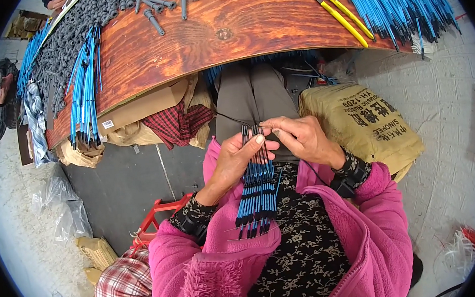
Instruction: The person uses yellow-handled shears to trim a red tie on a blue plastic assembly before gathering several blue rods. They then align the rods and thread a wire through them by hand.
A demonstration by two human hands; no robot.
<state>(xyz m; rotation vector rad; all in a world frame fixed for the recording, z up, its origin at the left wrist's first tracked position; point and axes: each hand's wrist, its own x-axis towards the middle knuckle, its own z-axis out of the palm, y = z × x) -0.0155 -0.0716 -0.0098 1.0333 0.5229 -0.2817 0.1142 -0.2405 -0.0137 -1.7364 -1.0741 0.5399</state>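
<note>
Over my lap, my left hand (pixel 237 157) grips a row of thin blue rods with black ends (pixel 257 200), its thumb lying across their upper ends. The rods lie side by side like a mat, hanging down against my pink jacket. Thin wires run crosswise near the lower ends and stick out on both sides. My right hand (pixel 303 137) is closed, with thumb and forefinger pinched at the upper right corner of the row. What sits in that pinch is too small to make out. A thin dark cord passes beside the hands.
Ahead stands a reddish wooden table (pixel 223 35) with a curved-looking front edge. On it lie yellow-handled pliers (pixel 344 17), a heap of grey plastic parts (pixel 83 32) and bunches of blue rods (pixel 399 2). A yellow sack (pixel 364 124) stands at right, a red stool (pixel 156 219) at left.
</note>
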